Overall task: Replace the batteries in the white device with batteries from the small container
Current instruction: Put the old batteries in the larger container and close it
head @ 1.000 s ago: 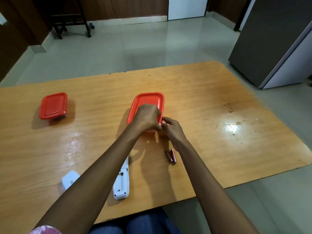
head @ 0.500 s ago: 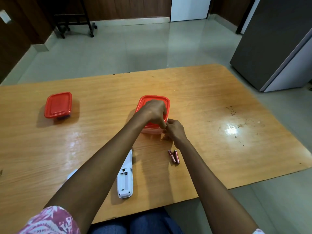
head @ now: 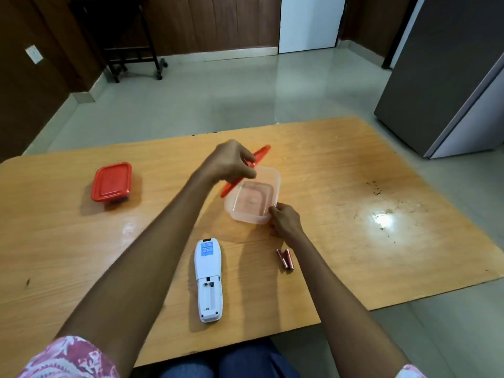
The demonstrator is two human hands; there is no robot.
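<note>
Two batteries (head: 285,258) lying side by side on the bench (head: 354,203), at 3 o'clock from the white device (head: 208,279), presumably the old pair set aside clear of the work. Device face down at 6 o'clock from the open tub (head: 253,197), back cover off, bay looking bare and ready for refilling. Left hand (head: 231,162) closed on the red lid (head: 245,170), tilted up on edge above the tub's 10 o'clock corner to clear the opening. Right hand (head: 285,219) pinching the tub's 5 o'clock corner, likely bracing it against the pull. Tub apparently bare inside. Second, smaller tub (head: 111,182), lid on, far off at 9 o'clock; contents hidden, perhaps the fresh batteries.
</note>
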